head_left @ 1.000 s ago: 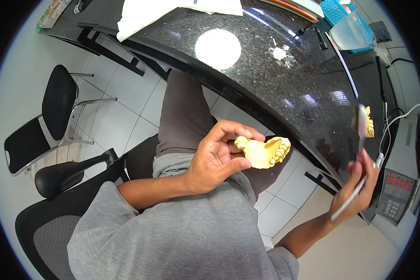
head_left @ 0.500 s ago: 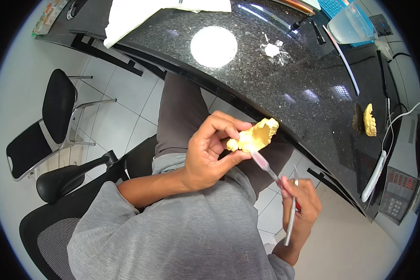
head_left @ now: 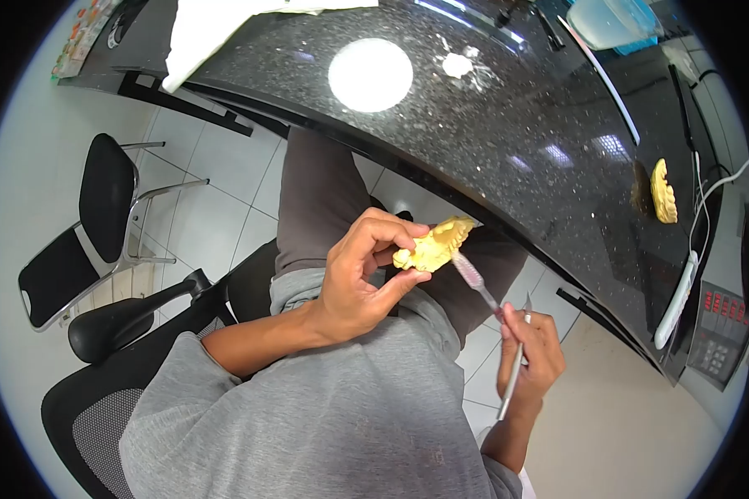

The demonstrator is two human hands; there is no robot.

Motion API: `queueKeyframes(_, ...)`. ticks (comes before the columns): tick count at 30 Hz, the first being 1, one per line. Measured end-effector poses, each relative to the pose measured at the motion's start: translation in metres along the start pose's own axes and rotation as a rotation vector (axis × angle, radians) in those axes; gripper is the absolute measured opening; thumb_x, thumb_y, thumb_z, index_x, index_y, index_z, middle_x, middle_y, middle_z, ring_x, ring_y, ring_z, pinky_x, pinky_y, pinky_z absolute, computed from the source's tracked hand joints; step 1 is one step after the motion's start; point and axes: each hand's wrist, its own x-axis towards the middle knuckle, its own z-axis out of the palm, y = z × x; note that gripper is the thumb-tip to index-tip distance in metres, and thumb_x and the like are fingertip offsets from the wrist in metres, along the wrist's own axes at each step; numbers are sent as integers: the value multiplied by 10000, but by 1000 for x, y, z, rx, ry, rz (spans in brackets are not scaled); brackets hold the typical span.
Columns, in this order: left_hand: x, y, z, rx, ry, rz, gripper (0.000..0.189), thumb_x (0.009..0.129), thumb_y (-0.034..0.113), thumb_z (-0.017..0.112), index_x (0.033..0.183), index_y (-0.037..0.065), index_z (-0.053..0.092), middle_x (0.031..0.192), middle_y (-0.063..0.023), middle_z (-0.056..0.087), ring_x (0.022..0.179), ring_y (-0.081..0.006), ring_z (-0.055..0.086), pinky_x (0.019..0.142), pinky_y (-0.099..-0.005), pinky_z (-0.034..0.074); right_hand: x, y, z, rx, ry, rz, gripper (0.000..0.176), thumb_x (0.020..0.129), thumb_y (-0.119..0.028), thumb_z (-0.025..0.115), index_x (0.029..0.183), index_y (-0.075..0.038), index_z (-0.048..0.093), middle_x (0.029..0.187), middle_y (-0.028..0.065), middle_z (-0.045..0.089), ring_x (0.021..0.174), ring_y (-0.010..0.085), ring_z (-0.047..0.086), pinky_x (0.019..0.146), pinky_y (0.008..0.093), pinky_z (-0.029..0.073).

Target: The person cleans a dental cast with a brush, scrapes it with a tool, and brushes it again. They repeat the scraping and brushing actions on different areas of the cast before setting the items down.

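Note:
My left hand (head_left: 351,274) pinches a yellow plaster dental cast (head_left: 435,249) between thumb and fingers, above my lap by the bench edge. The row of teeth runs along the cast, which is tilted. In my right hand (head_left: 534,351) are two tools. A toothbrush (head_left: 472,276) with a pinkish handle points up and left, its head at the right side of the cast; whether its bristles touch cannot be made out. A slim metal knife (head_left: 514,374) lies across the same fingers, its pointed blade upward.
A second yellow cast (head_left: 662,191) stands on the black speckled bench (head_left: 474,141). Also there are a white round spot (head_left: 370,75), a white lump (head_left: 457,65), a clear tub (head_left: 607,21), a white-handled tool (head_left: 677,303) and a keypad device (head_left: 720,333). A black chair (head_left: 108,195) stands left.
The cast has turned in my left hand, showing its outer side more. The toothbrush head has shifted from the cast's lower face to its right side. The view has moved slightly.

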Motion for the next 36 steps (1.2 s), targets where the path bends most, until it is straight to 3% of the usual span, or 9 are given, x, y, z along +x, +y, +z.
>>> queueKeyframes(9, -6, -5, -2, -145, 48, -168, 361, 848, -89, 617, 1147, -5, 434, 1198, -170, 515, 1147, -219, 559, 974, -327, 499, -15, 20, -26, 1, -43, 14, 304, 751, 122, 665, 1029, 3, 700, 820, 125, 652, 676, 195, 636, 598, 269, 500)
queueKeyframes(13, 2, -9, -11, -275, 119, -235, 364, 892, -47, 571, 1220, -30, 414, 1219, -168, 520, 1128, -198, 562, 997, -324, 476, 14, 15, -59, -94, 407, -135, 203, 807, 101, 635, 984, 23, 697, 860, 144, 650, 719, 205, 619, 650, 287, 505)
queueKeyframes(25, -3, -5, -33, -525, 211, -311, 475, 967, 264, 524, 1342, 22, 363, 1216, -175, 556, 1137, -249, 584, 950, -393, 510, 92, 27, -67, -460, 319, -107, 215, 876, -17, 652, 1088, 15, 661, 1002, 122, 669, 900, 200, 627, 808, 300, 489)
queueKeyframes(27, -1, 3, -28, -605, 222, -353, 467, 984, 286, 480, 1342, 11, 359, 1201, -190, 565, 1112, -241, 597, 932, -374, 514, 75, 22, -66, -380, 474, -215, 332, 1002, -204, 465, 1115, 62, 629, 1031, 169, 669, 941, 244, 641, 870, 332, 491)
queueKeyframes(28, 0, 7, -28, -654, 187, -362, 483, 989, 304, 468, 1349, 3, 356, 1193, -191, 569, 1096, -233, 602, 925, -361, 513, 59, 39, -78, -255, 459, -419, 406, 1040, -227, 328, 1179, 83, 550, 1084, 225, 647, 1003, 318, 638, 955, 433, 482)
queueKeyframes(30, 0, 13, -27, -701, 136, -384, 547, 995, 374, 445, 1363, -20, 355, 1170, -189, 581, 1020, -205, 615, 865, -317, 518, 16, 45, -68, 238, 318, -665, 578, 1038, -422, 209, 1150, 41, 538, 953, 239, 670, 832, 303, 669, 858, 470, 526)
queueKeyframes(32, 1, 16, -28, -796, 68, -422, 596, 995, 422, 432, 1376, -30, 349, 1137, -170, 586, 903, -173, 599, 763, -277, 513, 4, -7, -24, 452, 123, -425, 620, 1043, -418, 221, 889, 4, 649, 705, 112, 692, 642, 209, 686, 787, 397, 558)
queueKeyframes(33, 3, 17, -28, -843, 27, -451, 604, 998, 430, 423, 1385, -26, 344, 1127, -163, 584, 870, -164, 588, 731, -267, 507, -6, 4, -7, 392, -91, -288, 597, 1039, -418, 258, 867, -14, 662, 758, 79, 716, 643, 183, 688, 745, 359, 561)
queueKeyframes(36, 7, 23, -26, -917, 20, -491, 595, 1006, 423, 405, 1405, -12, 327, 1120, -154, 574, 841, -156, 571, 701, -256, 491, -19, 16, 72, 649, -409, 165, 180, 935, -48, 538, 1068, 35, 627, 1129, 185, 665, 1067, 276, 643, 934, 368, 485)
